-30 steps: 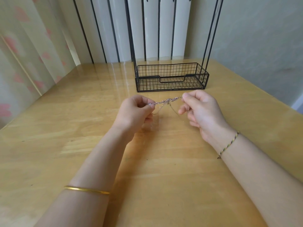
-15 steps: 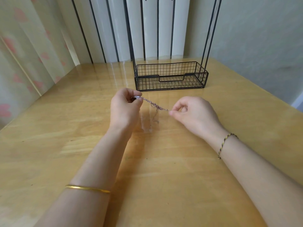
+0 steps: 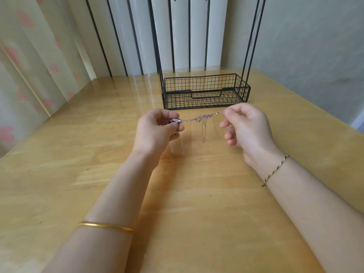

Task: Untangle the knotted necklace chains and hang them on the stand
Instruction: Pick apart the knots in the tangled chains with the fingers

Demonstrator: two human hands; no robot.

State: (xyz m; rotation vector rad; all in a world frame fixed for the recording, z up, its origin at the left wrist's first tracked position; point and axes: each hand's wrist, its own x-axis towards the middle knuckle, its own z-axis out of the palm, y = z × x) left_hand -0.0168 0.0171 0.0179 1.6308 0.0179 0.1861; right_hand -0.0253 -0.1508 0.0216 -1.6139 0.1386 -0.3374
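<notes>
Head view: left hand (image 3: 155, 131) pinches the pendant end, right hand (image 3: 249, 127) pinches the other end of the necklace chains (image 3: 201, 116), stretched taut above the table (image 3: 59, 154). Knotted midsection, loops dangling. Wire stand (image 3: 205, 91) just behind.

Tangled silver chains (image 3: 201, 117) stretched taut, black wire stand (image 3: 205, 91) behind

We see both forearms bare to the frame's lower edge. The left forearm (image 3: 118, 190) carries a thin, plain gold bangle (image 3: 106, 226), well back from the left hand (image 3: 155, 131). At the right wrist (image 3: 260, 158) we find a slim cord bracelet (image 3: 275, 170) braided in dark and yellow strands, one short end sticking out.
</notes>
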